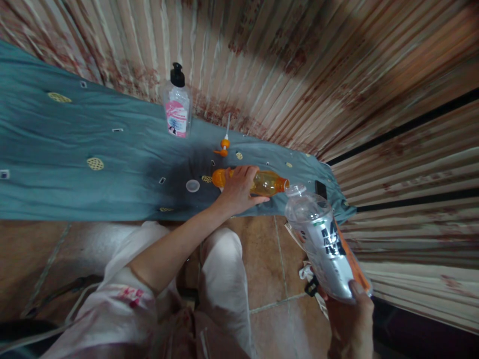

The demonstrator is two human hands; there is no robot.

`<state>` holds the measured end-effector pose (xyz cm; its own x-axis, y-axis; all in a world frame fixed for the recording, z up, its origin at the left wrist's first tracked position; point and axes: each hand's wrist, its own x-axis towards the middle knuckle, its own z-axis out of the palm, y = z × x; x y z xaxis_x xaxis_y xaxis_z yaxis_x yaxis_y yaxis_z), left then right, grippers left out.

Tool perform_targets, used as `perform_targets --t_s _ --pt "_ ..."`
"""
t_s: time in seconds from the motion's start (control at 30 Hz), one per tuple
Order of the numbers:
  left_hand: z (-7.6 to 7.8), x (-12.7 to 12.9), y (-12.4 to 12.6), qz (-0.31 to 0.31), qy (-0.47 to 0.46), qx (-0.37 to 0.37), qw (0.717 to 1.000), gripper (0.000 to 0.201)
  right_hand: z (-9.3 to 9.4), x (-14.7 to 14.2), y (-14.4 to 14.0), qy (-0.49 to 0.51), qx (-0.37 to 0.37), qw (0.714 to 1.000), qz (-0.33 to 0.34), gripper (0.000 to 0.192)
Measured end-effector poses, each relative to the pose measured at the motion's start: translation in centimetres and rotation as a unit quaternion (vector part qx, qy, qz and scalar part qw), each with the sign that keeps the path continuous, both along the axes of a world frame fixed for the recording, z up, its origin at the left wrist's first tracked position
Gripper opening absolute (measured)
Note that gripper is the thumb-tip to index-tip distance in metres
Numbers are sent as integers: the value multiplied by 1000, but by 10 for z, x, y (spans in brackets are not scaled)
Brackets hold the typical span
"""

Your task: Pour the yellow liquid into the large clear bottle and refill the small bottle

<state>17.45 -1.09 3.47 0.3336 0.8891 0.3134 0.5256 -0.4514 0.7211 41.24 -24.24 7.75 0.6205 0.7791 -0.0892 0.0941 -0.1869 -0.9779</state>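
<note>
My left hand (239,189) grips an orange plastic bottle (267,183), held on its side with its mouth pointing right. That mouth touches the open neck of a clear bottle (322,239) with a white and orange label. My right hand (352,319) holds the clear bottle by its base at the lower right, tilted up toward the orange one. Both bottles hang over the edge of a teal cloth (75,149).
On the teal cloth stand a pump dispenser bottle (177,104), a loose orange pump head (224,145) and a small clear cap (192,186). A dark flat object (321,189) lies by the cloth's right end. Striped curtains hang behind. My knees are below, over brown floor tiles.
</note>
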Motion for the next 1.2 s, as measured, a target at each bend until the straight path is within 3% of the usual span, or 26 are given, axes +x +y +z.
perform_targets --t_s 0.3,0.7,0.97,1.2 --pt "2 -1 0 1 8 -3 1000 81 0 4 -3 40 -15 999 -9 73" --pt "1 0 1 1 11 -6 1000 67 -6 16 -4 49 -22 998 -12 81" --pt "1 -1 2 -1 14 -5 1000 68 -2 7 -4 54 10 998 -44 62" --pt "1 -1 1 -2 16 -4 1000 67 6 -5 -1 52 -4 998 -41 68"
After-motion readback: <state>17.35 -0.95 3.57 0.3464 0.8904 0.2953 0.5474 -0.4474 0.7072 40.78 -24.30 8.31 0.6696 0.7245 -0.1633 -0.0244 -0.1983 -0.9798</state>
